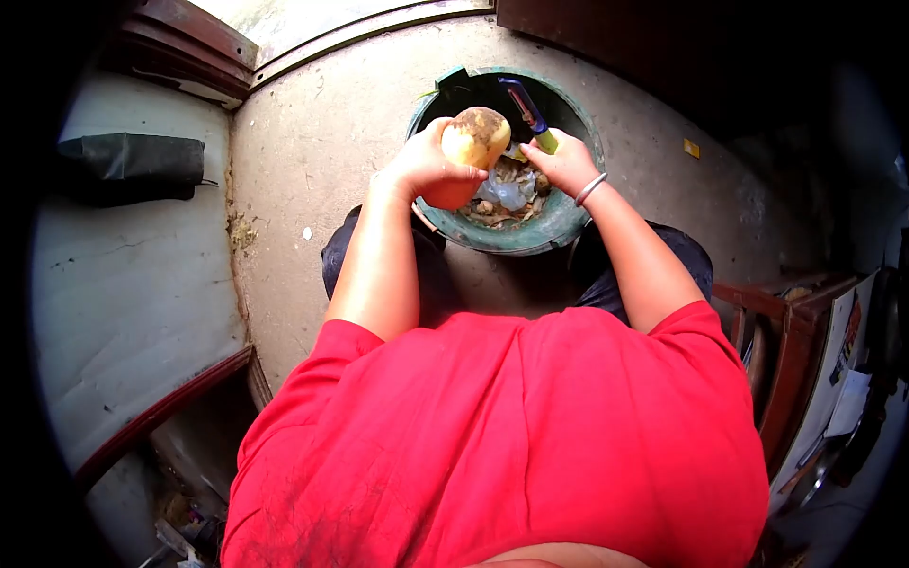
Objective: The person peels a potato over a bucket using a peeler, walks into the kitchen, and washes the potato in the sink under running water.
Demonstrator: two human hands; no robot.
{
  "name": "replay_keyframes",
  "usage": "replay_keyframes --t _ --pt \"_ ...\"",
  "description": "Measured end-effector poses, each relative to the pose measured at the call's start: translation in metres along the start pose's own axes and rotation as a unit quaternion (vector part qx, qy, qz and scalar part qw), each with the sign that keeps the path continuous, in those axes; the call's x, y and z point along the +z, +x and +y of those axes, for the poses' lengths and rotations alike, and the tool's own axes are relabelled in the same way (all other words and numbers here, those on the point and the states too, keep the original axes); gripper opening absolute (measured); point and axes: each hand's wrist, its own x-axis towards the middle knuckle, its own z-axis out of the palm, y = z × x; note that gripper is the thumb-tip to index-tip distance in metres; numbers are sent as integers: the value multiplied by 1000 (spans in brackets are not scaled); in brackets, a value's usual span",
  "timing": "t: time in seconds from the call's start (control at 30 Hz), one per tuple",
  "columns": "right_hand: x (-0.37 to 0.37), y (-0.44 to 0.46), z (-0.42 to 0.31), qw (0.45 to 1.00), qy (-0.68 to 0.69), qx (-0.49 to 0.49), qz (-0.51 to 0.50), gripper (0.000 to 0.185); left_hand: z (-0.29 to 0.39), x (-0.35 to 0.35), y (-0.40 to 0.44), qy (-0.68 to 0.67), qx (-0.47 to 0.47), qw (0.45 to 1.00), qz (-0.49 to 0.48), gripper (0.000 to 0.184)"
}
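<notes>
Over a green bin (511, 239), my left hand (422, 163) is wrapped round a large potato (475, 138). Pale yellow flesh shows on much of the potato, while brown skin covers its upper end. My right hand (566, 163) grips the green handle of a peeler (526, 106), whose blue head points up and away from me. The peeler is apart from the potato, just to its right. Inside the bin below lie scraps (511, 180) and a piece of clear plastic. A bracelet (590, 189) circles my right wrist.
The bin stands on a concrete floor (312, 142) between my knees. To the left is a pale panel (123, 275) with a dark, sleeve-like object (133, 168) on it. A wooden cabinet (795, 350) stands at the right. A small yellow item (691, 148) lies on the floor.
</notes>
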Motion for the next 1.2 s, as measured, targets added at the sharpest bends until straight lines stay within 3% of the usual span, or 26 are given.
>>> replay_keyframes --t 0.07,0.2,0.3,0.43,0.47,0.53,0.57,0.67,0.73,0.87,0.9,1.0,1.2 --pt "5 -6 -8 999 28 -41 -2 33 2 1 -1 7 1 1000 18 94" --pt "9 -20 -35 980 -142 -120 -73 28 -2 -1 2 -42 -9 999 15 90" --pt "18 -25 -40 966 -224 -109 -72 29 -12 5 7 -111 28 993 16 94" --pt "16 -22 -39 958 -270 -34 -91 30 -6 1 4 -50 18 999 -4 93" --pt "15 -17 -30 958 -270 -33 -90 30 -6 2 4 -14 -3 1000 1 91" --pt "6 4 -4 976 -209 60 7 34 -2 2 1 22 -22 999 6 89" --pt "-7 11 5 973 -206 106 -4 36 4 2 -4 1 -10 1000 -15 90" --pt "-19 8 8 991 -120 48 27 36 17 0 -11 -14 -4 1000 -24 91" --pt "-11 2 2 999 -6 25 -18 36 2 1 -4 -2 -4 1000 6 97" --pt "7 -12 -10 997 -74 -12 -8 30 0 -1 -2 -9 -5 1000 14 97" --pt "8 -15 -17 996 -76 -43 -9 28 10 -3 -7 -8 -14 1000 9 87" --pt "7 -28 -42 969 -210 -111 -62 25 1 -1 -3 -44 -13 999 -7 91" --pt "12 -25 -46 939 -332 -25 -87 20 1 0 -1 -26 -3 1000 11 89"
